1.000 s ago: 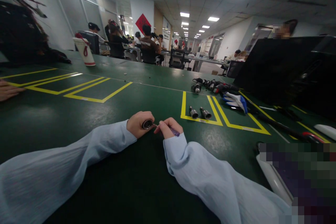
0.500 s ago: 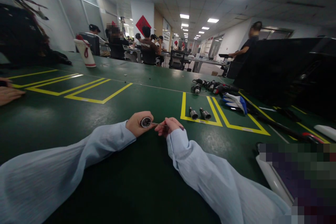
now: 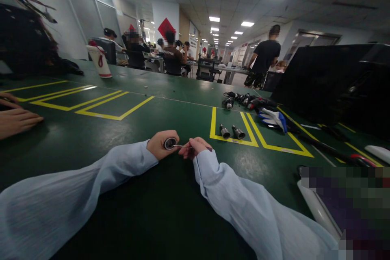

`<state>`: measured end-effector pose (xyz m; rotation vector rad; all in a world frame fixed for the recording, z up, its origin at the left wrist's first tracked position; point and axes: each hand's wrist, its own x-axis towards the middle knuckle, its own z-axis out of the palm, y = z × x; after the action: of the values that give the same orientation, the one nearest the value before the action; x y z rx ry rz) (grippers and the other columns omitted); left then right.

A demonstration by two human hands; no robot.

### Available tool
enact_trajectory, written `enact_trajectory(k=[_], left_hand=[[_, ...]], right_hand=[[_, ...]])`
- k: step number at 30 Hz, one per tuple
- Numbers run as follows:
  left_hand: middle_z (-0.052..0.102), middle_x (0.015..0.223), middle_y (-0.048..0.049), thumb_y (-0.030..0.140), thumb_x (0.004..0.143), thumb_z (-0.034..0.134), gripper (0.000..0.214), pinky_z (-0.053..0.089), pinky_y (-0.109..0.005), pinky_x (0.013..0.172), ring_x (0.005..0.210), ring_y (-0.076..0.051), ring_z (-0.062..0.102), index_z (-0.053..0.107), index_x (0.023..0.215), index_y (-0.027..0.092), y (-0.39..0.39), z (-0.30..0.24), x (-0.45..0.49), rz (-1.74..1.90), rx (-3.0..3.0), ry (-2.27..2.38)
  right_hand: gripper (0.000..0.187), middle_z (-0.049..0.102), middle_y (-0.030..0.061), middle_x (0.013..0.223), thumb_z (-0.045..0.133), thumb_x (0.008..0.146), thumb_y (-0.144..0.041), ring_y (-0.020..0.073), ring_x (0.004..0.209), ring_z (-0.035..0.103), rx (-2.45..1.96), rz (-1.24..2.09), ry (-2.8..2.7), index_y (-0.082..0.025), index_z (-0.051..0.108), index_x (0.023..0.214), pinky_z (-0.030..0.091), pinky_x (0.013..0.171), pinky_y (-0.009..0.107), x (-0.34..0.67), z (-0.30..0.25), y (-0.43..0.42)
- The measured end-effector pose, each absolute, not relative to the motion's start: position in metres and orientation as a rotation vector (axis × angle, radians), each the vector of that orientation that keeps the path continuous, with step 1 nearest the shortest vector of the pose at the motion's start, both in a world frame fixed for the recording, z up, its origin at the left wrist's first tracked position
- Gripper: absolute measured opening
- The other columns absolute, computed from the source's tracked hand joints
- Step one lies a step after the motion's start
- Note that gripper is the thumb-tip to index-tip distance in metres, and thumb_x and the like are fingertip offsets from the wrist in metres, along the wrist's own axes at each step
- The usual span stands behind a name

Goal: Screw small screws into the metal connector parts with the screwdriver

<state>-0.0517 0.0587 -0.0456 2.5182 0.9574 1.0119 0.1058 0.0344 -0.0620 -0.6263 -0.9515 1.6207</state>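
In front of me my left hand (image 3: 162, 145) is closed around a round part (image 3: 169, 143) with a metal rim and a dark recessed end, which faces me. My right hand (image 3: 195, 147) pinches a thin screwdriver (image 3: 182, 146) with a slim metal shaft. Its shaft points left, and the tip meets the dark end of the round part; how deep it sits I cannot tell. A dark reddish handle end shows behind the right fingers. To the right, two metal bell-shaped pieces with narrow stems, a left one (image 3: 224, 132) and a right one (image 3: 238, 132), lie inside a yellow-taped outline.
Another person's hand (image 3: 20, 120) rests on the green table (image 3: 170, 109) at the left. A white cup (image 3: 100, 61) stands further back. Dark tools with cables (image 3: 240, 99) and a blue-white glove (image 3: 272, 119) lie to the right, near a large black case (image 3: 332, 81).
My hands have barely moved; the round part's face is turned slightly more toward me. The other person's hand has come further in from the left. A person at the back right has moved left.
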Motion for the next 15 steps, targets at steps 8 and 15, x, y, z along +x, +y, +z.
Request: enact_trajectory(k=[8,15], left_hand=[[0.045,0.054,0.0027,0.029,0.069,0.053,0.018,0.035,-0.019,0.046,0.05,-0.008,0.042,0.046,0.059,0.015,0.069,-0.054,-0.055,1.111,2.416,0.964],[0.045,0.056,0.0022,0.026,0.071,0.052,0.017,0.035,-0.019,0.048,0.053,-0.009,0.043,0.046,0.06,0.015,0.058,-0.046,-0.051,1.07,2.436,1.028]], right_hand=[[0.02,0.066,0.0006,0.051,0.06,0.07,-0.031,0.0095,0.041,0.055,-0.558,1.635,-0.901,-0.017,0.051,0.06,0.043,0.04,0.019,0.103,-0.064,0.037],[0.021,0.065,0.0004,0.051,0.064,0.066,-0.033,0.0089,0.044,0.054,-0.654,1.563,-0.955,-0.017,0.052,0.059,0.044,0.04,0.019,0.102,-0.061,0.032]])
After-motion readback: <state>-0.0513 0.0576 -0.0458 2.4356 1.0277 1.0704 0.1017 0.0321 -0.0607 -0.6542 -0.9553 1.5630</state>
